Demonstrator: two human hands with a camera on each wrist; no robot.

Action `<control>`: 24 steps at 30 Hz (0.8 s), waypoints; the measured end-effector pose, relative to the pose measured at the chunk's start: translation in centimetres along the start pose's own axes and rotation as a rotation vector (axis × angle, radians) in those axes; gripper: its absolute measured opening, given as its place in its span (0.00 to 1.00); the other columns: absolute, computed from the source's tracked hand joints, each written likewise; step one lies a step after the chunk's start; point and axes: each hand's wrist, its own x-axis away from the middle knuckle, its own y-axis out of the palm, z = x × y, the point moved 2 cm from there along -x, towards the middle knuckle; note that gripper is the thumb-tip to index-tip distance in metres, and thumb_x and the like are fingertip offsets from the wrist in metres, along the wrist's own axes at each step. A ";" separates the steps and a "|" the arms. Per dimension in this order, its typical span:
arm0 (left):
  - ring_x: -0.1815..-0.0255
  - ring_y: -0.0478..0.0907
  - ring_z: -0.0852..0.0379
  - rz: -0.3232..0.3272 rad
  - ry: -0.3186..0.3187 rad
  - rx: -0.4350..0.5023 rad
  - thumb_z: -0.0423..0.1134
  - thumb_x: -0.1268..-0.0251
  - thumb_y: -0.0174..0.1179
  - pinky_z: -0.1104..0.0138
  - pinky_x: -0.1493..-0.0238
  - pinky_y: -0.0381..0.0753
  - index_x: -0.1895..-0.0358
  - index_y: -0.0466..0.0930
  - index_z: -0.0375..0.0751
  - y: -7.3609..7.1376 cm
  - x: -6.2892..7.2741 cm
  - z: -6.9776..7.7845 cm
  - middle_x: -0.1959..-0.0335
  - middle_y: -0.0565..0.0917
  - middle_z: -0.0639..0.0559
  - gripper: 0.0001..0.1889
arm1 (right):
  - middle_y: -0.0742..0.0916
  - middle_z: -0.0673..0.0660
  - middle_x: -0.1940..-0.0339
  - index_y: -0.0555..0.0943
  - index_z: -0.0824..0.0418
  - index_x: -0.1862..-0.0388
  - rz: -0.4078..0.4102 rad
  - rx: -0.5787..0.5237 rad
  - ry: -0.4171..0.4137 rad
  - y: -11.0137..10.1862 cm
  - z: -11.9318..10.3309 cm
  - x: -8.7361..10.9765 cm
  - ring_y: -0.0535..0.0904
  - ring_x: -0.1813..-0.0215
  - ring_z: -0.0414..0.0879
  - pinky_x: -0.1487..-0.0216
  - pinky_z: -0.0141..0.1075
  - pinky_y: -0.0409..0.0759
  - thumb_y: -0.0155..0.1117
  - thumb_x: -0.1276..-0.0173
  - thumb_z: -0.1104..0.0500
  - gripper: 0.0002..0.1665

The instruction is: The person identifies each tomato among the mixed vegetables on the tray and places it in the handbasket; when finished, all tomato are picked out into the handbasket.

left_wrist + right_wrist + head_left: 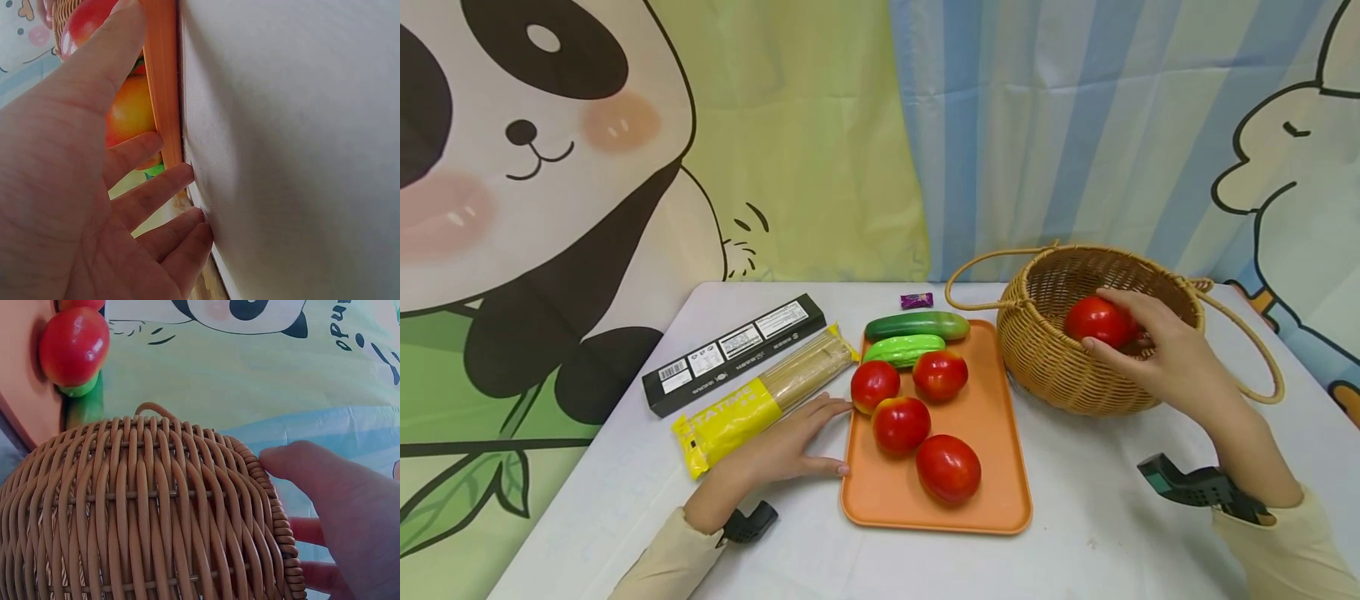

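Observation:
My right hand grips a red tomato inside the mouth of a wicker basket. In the right wrist view the basket wall hides that tomato, and part of the hand shows beyond the rim. To the basket's left lies an orange tray holding several red tomatoes, a dark green cucumber and a light green, bumpy vegetable. My left hand, fingers extended and spread, touches the tray's left edge, seen closely as an orange rim in the left wrist view.
Left of the tray lie a yellow-labelled pack of noodles and a long black box. A small purple wrapped candy sits behind the tray. The basket's looped handles stick out sideways. A printed curtain hangs behind the table.

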 end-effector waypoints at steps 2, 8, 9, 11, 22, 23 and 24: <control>0.23 0.52 0.41 0.000 -0.004 0.000 0.66 0.49 0.67 0.47 0.27 0.59 0.27 0.62 0.52 0.0 0.0 0.0 0.26 0.63 0.48 0.46 | 0.72 0.71 0.35 0.67 0.61 0.30 -0.023 0.018 -0.016 0.1 -0.1 0.0 0.73 0.45 0.68 0.56 0.67 0.78 0.71 0.37 0.54 0.39; 0.23 0.52 0.41 -0.004 -0.005 0.004 0.65 0.49 0.67 0.47 0.27 0.58 0.27 0.62 0.52 0.0 0.0 0.0 0.26 0.63 0.48 0.46 | 0.79 0.70 0.43 0.73 0.64 0.36 -0.067 0.070 -0.034 0.4 -0.3 0.0 0.77 0.48 0.65 0.57 0.65 0.79 0.69 0.35 0.50 0.33; 0.23 0.52 0.41 -0.003 -0.003 0.003 0.65 0.48 0.67 0.47 0.27 0.58 0.27 0.62 0.52 0.0 0.0 0.0 0.26 0.63 0.48 0.46 | 0.80 0.70 0.44 0.74 0.64 0.37 -0.068 0.073 -0.033 0.4 -0.3 0.0 0.77 0.49 0.65 0.56 0.66 0.79 0.69 0.35 0.50 0.32; 0.23 0.52 0.41 -0.003 -0.004 0.002 0.65 0.49 0.67 0.47 0.27 0.58 0.27 0.62 0.53 0.0 0.0 0.0 0.26 0.63 0.48 0.46 | 0.80 0.69 0.45 0.75 0.64 0.38 -0.071 0.074 -0.027 0.4 -0.3 0.0 0.77 0.49 0.64 0.56 0.67 0.78 0.69 0.35 0.50 0.31; 0.23 0.52 0.41 -0.003 0.000 0.004 0.65 0.49 0.67 0.47 0.27 0.59 0.26 0.62 0.52 0.0 0.0 0.0 0.26 0.63 0.47 0.46 | 0.82 0.64 0.48 0.79 0.63 0.43 0.015 0.037 -0.149 0.3 -0.4 0.1 0.77 0.51 0.59 0.61 0.52 0.83 0.74 0.41 0.59 0.27; 0.23 0.52 0.41 -0.003 0.002 0.004 0.65 0.49 0.67 0.47 0.27 0.59 0.27 0.62 0.52 0.0 0.0 0.0 0.26 0.63 0.47 0.46 | 0.81 0.65 0.47 0.79 0.63 0.43 0.024 0.030 -0.158 0.3 -0.4 0.1 0.77 0.50 0.60 0.62 0.51 0.84 0.74 0.41 0.60 0.27; 0.23 0.52 0.41 -0.003 0.004 0.004 0.65 0.48 0.67 0.47 0.27 0.59 0.27 0.62 0.51 0.0 -0.1 0.0 0.26 0.63 0.47 0.46 | 0.81 0.65 0.46 0.79 0.63 0.44 0.031 0.018 -0.165 0.2 -0.4 0.1 0.76 0.49 0.61 0.64 0.51 0.84 0.74 0.42 0.61 0.27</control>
